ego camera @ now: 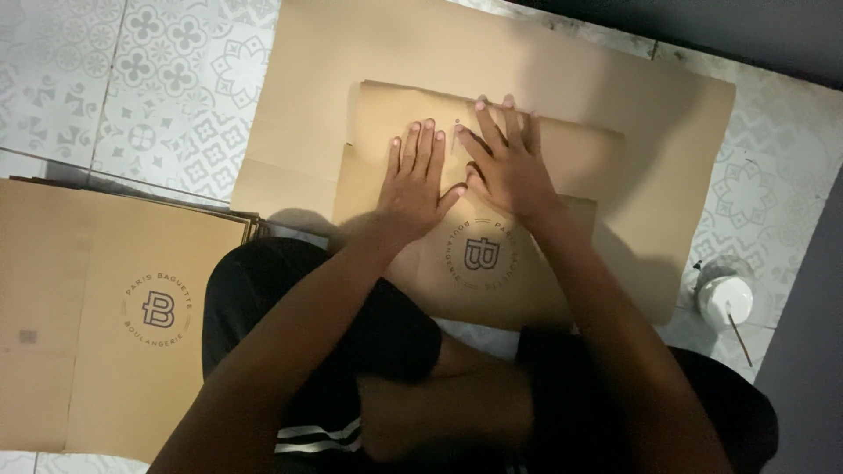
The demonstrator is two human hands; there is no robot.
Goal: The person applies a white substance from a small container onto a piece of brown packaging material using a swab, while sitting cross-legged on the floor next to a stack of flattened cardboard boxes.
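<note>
A flat brown cardboard box blank (580,167) with a round printed logo lies on a larger cardboard sheet (685,149) on the floor in front of me. My left hand (414,180) rests palm down on it, fingers spread toward the far flap. Beside it, thumbs almost touching, my right hand (507,162) presses flat on the same piece. Neither hand grips anything. My crossed legs in black shorts sit at the near edge of the cardboard.
A stack of flat cardboard blanks (97,307) with the same round logo lies at my left. A small white container (725,298) with a thin stick beside it stands on the patterned tile floor (158,79) at the right. A dark wall runs along the right side.
</note>
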